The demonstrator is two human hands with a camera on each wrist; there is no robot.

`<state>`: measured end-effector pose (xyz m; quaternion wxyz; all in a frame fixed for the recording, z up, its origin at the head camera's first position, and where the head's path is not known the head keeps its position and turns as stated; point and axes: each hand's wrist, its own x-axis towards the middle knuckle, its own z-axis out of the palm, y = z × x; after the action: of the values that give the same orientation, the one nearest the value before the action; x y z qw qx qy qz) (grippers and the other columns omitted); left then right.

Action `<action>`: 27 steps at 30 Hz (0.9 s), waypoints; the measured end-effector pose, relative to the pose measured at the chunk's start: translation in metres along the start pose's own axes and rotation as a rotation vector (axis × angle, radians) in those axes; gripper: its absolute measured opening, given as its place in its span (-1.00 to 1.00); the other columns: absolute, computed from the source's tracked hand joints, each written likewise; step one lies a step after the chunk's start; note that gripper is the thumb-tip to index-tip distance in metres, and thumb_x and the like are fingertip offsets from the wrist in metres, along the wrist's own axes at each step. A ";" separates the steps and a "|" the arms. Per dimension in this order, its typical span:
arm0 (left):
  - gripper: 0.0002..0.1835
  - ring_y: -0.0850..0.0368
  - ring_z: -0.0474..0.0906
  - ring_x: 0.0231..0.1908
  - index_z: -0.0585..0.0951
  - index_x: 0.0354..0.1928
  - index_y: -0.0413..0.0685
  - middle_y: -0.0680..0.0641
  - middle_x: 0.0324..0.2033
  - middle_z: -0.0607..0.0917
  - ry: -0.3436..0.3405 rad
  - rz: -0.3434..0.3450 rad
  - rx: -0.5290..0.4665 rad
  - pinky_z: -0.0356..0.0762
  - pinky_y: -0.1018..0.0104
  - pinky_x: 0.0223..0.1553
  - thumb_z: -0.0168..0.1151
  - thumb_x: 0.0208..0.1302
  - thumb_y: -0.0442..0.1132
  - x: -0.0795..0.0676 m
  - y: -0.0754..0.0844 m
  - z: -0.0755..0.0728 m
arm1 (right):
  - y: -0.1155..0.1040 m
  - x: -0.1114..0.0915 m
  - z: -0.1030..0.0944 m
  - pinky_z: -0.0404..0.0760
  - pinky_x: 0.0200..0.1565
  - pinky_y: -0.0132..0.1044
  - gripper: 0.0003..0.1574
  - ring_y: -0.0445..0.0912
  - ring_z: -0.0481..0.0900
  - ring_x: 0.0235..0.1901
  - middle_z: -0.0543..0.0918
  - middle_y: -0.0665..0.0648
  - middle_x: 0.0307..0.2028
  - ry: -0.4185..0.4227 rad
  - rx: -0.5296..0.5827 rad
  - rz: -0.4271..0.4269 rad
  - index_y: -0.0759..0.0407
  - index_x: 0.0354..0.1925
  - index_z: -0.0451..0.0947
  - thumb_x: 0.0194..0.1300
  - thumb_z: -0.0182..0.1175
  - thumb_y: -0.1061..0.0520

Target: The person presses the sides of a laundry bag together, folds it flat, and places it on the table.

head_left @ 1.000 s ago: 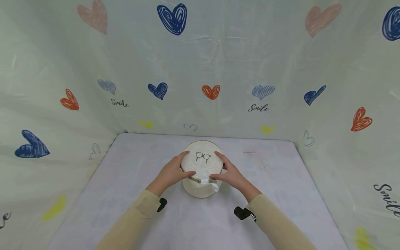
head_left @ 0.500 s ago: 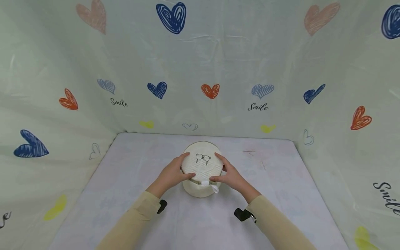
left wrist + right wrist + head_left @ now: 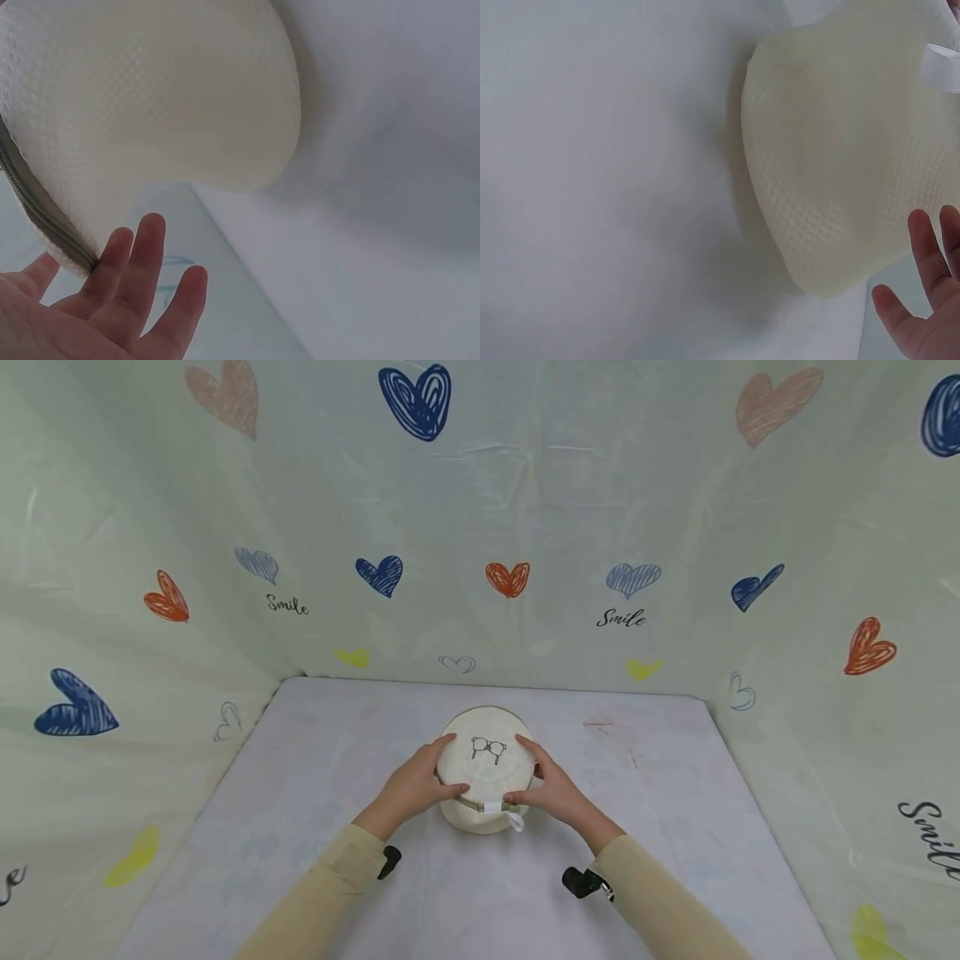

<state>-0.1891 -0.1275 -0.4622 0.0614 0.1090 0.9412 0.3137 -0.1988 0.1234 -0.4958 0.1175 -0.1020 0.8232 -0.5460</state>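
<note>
A round cream mesh laundry bag (image 3: pixel 486 768) stands in the middle of the table, its top printed with a line drawing of glasses. A zipper (image 3: pixel 37 202) runs round its upper rim, and a white tab hangs at the front. My left hand (image 3: pixel 414 783) grips the left of the rim, thumb at the front and index finger on top. On the opposite side, my right hand (image 3: pixel 557 787) holds the rim the same way. Both wrist views show the bag's soft mesh side bulging below the rim, with some fingers spread away from it.
The bag rests on a pale table (image 3: pixel 660 860) with faint reddish marks at the far right. A light curtain (image 3: pixel 562 510) printed with hearts and "Smile" surrounds the back and sides. Dark wrist devices sit by both cuffs.
Both hands and the bag's top have come slightly down and toward me. Less of the bag's lower part shows below the rim, and the grip is unchanged.
</note>
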 end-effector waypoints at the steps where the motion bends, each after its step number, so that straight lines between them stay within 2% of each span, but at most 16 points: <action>1: -0.02 0.01 0.51 -0.04 0.21 0.46 -0.09 -0.24 0.19 0.47 -0.002 0.000 0.003 0.49 0.01 0.01 0.49 0.06 0.05 0.000 -0.001 0.001 | 0.001 0.000 0.000 0.29 0.20 0.28 0.28 0.22 0.33 0.28 0.22 0.16 0.42 0.000 -0.005 0.001 -0.18 0.49 0.10 -0.08 0.59 0.03; 5: -0.02 0.00 0.52 -0.06 0.22 0.46 -0.10 -0.24 0.16 0.49 -0.007 0.003 0.008 0.50 0.01 -0.01 0.49 0.07 0.05 0.000 -0.003 0.004 | 0.005 0.001 0.001 0.30 0.18 0.28 0.29 0.24 0.33 0.26 0.20 0.16 0.43 0.004 -0.039 0.013 -0.19 0.49 0.10 -0.10 0.60 -0.01; 12: -0.03 -0.16 0.41 0.22 0.22 0.45 -0.10 -0.29 0.22 0.45 -0.011 0.012 0.014 0.41 -0.07 0.15 0.48 0.07 0.05 0.000 -0.008 0.010 | 0.010 0.000 0.002 0.31 0.18 0.26 0.30 0.26 0.30 0.25 0.14 0.18 0.45 -0.006 -0.081 0.016 -0.16 0.50 0.10 -0.10 0.60 -0.02; 23: 0.01 -0.20 0.40 0.22 0.19 0.48 -0.07 -0.30 0.23 0.44 -0.027 0.012 0.055 0.40 -0.09 0.16 0.45 0.07 0.15 0.001 -0.015 0.017 | 0.018 0.003 0.003 0.30 0.18 0.26 0.29 0.25 0.26 0.28 0.13 0.20 0.44 -0.014 -0.104 0.019 -0.14 0.50 0.09 -0.08 0.59 -0.01; 27: 0.03 -0.21 0.40 0.21 0.19 0.49 -0.03 -0.30 0.23 0.44 -0.024 0.022 0.083 0.40 -0.09 0.16 0.43 0.07 0.21 0.001 -0.019 0.021 | 0.019 0.003 0.003 0.32 0.16 0.25 0.29 0.23 0.27 0.26 0.17 0.23 0.41 -0.018 -0.124 0.018 -0.07 0.51 0.08 -0.06 0.58 -0.01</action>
<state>-0.1895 -0.1304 -0.4903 0.0645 0.1255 0.9515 0.2735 -0.2014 0.1272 -0.5151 0.1233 -0.1066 0.8554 -0.4917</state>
